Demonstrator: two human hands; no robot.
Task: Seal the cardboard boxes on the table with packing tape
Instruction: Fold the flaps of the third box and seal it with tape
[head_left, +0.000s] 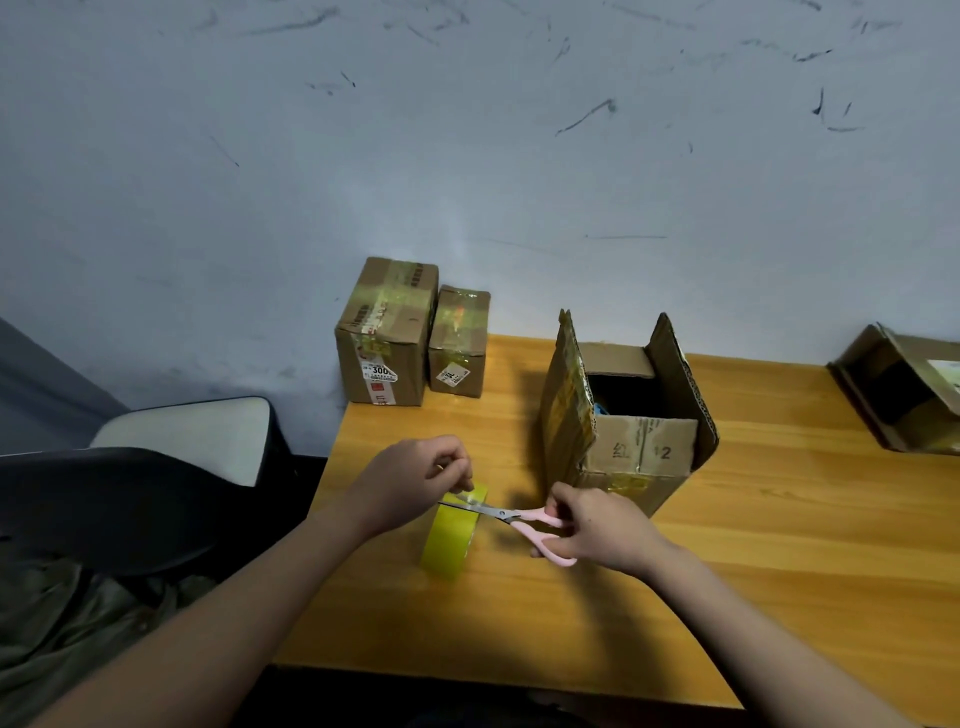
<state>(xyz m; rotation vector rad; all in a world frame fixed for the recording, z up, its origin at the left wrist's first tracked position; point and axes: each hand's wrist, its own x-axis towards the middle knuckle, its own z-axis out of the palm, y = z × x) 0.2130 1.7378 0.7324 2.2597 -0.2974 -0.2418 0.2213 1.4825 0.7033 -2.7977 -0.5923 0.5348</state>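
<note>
A yellow tape roll (450, 540) stands on edge on the wooden table (779, 545) near its left front. My left hand (415, 480) pinches the loose tape end just above the roll. My right hand (597, 527) grips pink-handled scissors (511, 517), whose blades point left and lie across the tape at my left fingertips. An open cardboard box (631, 426) with raised flaps stands just behind my right hand. Two taped boxes, a larger one (384, 335) and a smaller one (458, 345), stand at the table's back left corner.
Another open box (904, 389) lies at the far right edge of the view. A chair (156, 467) with a pale seat stands left of the table. A scuffed wall (467, 156) rises behind the table.
</note>
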